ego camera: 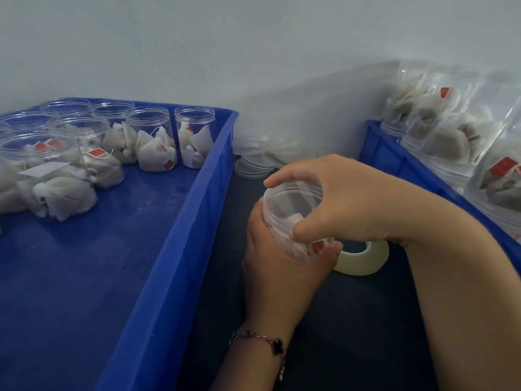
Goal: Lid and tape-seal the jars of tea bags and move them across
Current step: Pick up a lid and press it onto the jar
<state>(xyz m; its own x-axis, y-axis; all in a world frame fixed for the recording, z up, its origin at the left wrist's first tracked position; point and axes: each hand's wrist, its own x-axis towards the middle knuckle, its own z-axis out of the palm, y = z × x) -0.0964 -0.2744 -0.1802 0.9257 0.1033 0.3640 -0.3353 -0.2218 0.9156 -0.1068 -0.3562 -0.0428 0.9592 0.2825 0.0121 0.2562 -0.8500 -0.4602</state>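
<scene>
Head view: the left hand (pixel 277 266) wraps the body of a clear plastic jar (pixel 296 221) from below, fingers curled round its lower half, thumb at the jar's right side near a red tea-bag tag. The right hand (pixel 346 201) comes in from 3 o'clock and sits over the jar's top, its grip pinching the clear lid (pixel 291 193) between thumb and curled fingers at the rim. The jar is held tilted above the dark bench (pixel 352 334), in the gap between two blue trays, and white tea bags show through its wall. Just behind the left thumb, at about 4 o'clock from the jar, a roll of clear tape (pixel 363 258) lies flat on the bench, partly hidden by the hands. At 12 o'clock from the jar a loose heap of spare lids (pixel 262 156) rests on the bench against the wall. The left tray (pixel 174 249), at 9 o'clock, carries a cluster of open jars (pixel 152 139) with tea bags in its far corner, all without lids. The right tray (pixel 394 159), at 2 o'clock, carries sealed jars (pixel 456 131) lying stacked on their sides; how many cannot be told. A chain bracelet (pixel 262 342) with a dark clover charm circles the left wrist.
</scene>
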